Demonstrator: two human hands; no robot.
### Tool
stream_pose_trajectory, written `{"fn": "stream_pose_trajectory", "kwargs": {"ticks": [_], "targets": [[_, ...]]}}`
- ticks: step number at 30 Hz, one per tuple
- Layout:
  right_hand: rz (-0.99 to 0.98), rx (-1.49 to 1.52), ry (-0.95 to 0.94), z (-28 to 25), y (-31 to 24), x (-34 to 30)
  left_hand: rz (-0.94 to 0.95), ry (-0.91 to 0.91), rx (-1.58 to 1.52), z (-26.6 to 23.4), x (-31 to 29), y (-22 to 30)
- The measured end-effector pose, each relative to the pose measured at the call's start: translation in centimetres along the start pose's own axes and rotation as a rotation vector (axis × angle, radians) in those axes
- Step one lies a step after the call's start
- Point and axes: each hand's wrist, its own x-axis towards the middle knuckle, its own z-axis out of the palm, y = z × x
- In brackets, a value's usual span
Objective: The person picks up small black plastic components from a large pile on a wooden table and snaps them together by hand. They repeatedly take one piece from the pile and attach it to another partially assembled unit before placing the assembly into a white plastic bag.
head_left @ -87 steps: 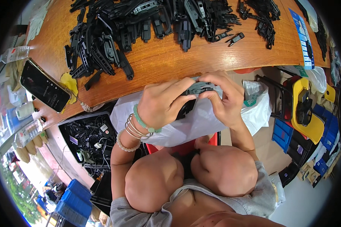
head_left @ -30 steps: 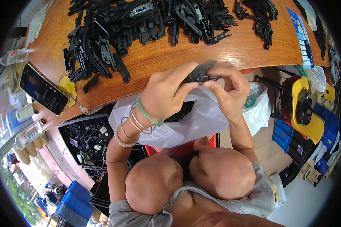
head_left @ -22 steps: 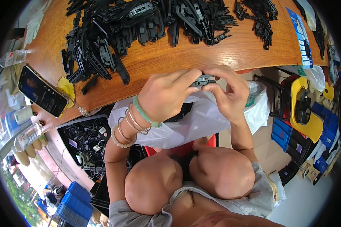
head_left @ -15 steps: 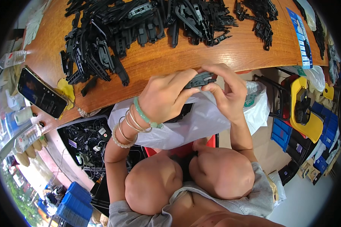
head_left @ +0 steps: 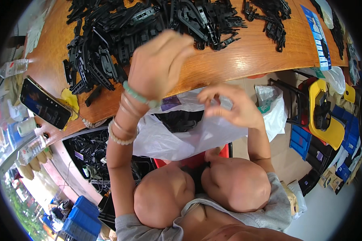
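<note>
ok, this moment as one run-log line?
left hand: near black parts pile, motion-blurred, grip unclear | right hand: open, by white bag | bag contents: black pieces

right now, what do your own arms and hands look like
left hand and right hand ungloved; left arm with pale green round bangle, thin pale bangles, whitish beaded bracelet; right arm without visible jewellery; short grey fabric sleeves
</note>
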Motion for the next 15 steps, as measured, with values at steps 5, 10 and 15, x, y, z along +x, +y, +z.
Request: {"fn": "stream_pose_trajectory", "kwargs": {"ticks": [5,10,15], "targets": [[-0.265,-0.882,0.664,-4.0,2.4,3.9,0.190,0.153,0.547,2.1,4.0,-1.8],[-0.278,-1.101,0.708,-4.9,2.7,3.9,0.370,0.255,0.599,1.4,2.9,-2.5],[-0.070,-0.410,0.841,-2.3,1.5,1.5,-0.582,0.190,-0.791,0.7,-0.6,0.9]]}}
